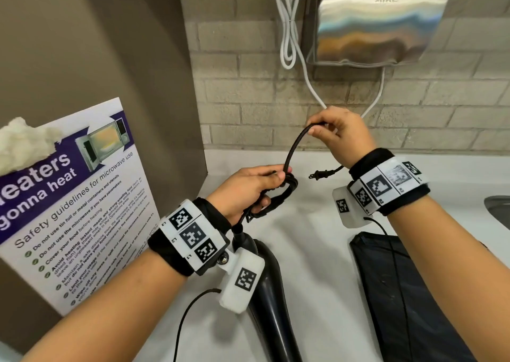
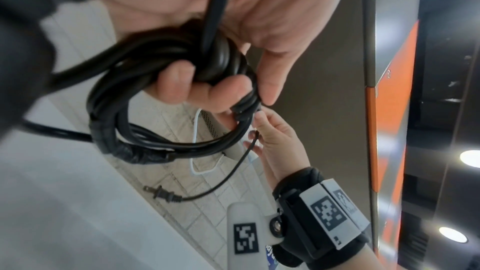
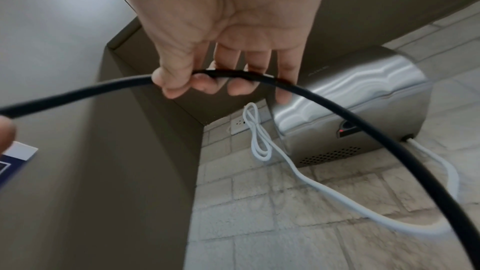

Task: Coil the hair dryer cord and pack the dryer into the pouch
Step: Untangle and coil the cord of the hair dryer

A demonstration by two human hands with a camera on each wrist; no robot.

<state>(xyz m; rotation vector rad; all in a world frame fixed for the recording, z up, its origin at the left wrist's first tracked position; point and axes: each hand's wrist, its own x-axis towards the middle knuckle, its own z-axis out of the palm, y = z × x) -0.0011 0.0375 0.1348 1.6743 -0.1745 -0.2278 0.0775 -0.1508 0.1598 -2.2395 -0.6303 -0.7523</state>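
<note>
Left hand [image 1: 248, 188] grips the coiled cord [image 2: 161, 98], right hand [image 1: 342, 135] pinches its free end above the counter [image 1: 311, 223].

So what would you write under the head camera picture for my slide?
Left hand grips the coiled black cord while right hand pinches the last loose stretch above the counter.

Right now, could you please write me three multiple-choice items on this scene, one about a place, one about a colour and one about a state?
1. Where does the pouch lie?
A. on the counter under the right forearm
B. on the wall
C. in the sink

2. What colour is the hair dryer cord?
A. white
B. black
C. orange

3. What is the plug doing?
A. sitting in a socket
B. hanging free
C. tucked into the coil

Answers: 1 A, it lies flat there. 2 B, left hand grips black loops. 3 B, it dangles below the right hand.
</note>
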